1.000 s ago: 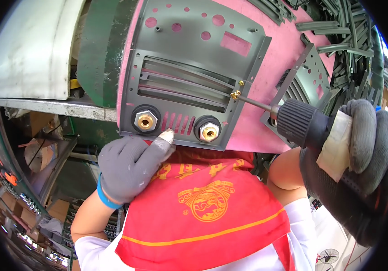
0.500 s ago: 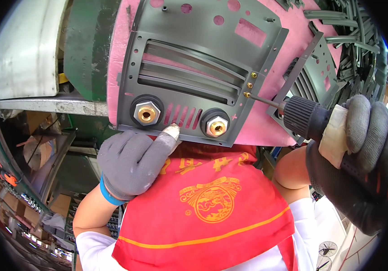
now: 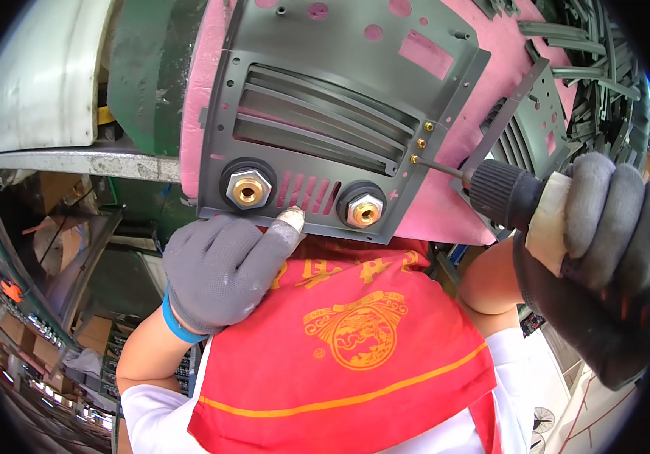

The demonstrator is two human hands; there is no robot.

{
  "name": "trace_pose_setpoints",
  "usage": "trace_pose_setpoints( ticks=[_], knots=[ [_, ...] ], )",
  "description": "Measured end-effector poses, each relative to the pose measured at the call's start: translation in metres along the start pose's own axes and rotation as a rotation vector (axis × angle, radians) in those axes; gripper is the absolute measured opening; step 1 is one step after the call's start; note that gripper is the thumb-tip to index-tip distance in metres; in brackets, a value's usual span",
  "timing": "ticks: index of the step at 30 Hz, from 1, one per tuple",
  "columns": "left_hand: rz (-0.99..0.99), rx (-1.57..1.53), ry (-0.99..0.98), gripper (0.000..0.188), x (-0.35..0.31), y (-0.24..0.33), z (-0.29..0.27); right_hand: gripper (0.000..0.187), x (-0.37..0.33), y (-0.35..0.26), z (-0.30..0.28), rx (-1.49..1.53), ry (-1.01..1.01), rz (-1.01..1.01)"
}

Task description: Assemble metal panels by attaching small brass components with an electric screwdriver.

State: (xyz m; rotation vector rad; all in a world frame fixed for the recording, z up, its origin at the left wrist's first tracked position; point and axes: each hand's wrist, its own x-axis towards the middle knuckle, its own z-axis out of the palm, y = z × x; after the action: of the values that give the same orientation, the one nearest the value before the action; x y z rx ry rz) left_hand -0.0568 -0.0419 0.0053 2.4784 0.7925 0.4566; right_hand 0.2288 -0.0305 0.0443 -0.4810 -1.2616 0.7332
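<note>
A dark grey sheet-metal panel (image 3: 325, 87) with slots and round holes lies in front of me. Two sockets with hex nuts and brass centres, a left one (image 3: 248, 191) and a right one (image 3: 363, 209), sit near its lower edge. My left hand (image 3: 223, 268), in a grey glove, grips that edge, thumb on top and fingers partly hidden. In my gloved right hand (image 3: 605, 219) is a power screwdriver (image 3: 500, 193) with a black ribbed collar. Its thin bit meets the lowest of three small brass screws (image 3: 415, 159) on the panel's right side.
Beneath the panel lies a pink foam sheet (image 3: 446, 204). A second slotted grey panel (image 3: 522, 129) rests to the right, with a heap of grey metal strips (image 3: 590, 60) beyond it. A metal ledge (image 3: 75, 163) runs along the left, above shelves and boxes.
The screwdriver and my right hand have shifted slightly left, the bit staying at the same brass screw. My left hand keeps its hold on the panel's lower edge.
</note>
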Motion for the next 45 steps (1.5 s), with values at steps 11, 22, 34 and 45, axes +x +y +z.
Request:
trace_pose_setpoints(
  ticks=[11, 22, 34, 45],
  knots=[
    [-0.029, 0.014, -0.147, 0.031, 0.016, 0.006, -0.015, 0.019, 0.013, -0.043, -0.01, -0.114, -0.188, 0.133],
    [-0.944, -1.598, -0.175, 0.039, 0.09, 0.02, -0.02, 0.019, 0.023, -0.081, -0.008, 0.043, 0.102, 0.159],
    [-0.864, -1.6, -0.34, 0.04, 0.104, 0.009, -0.003, 0.023, 0.027, -0.083, 0.009, 0.243, 0.381, 0.208],
    [-0.847, -1.786, -0.1, 0.04, 0.105, 0.008, 0.003, 0.025, 0.039, -0.067, 0.012, 0.271, 0.379, 0.263]
  ],
)
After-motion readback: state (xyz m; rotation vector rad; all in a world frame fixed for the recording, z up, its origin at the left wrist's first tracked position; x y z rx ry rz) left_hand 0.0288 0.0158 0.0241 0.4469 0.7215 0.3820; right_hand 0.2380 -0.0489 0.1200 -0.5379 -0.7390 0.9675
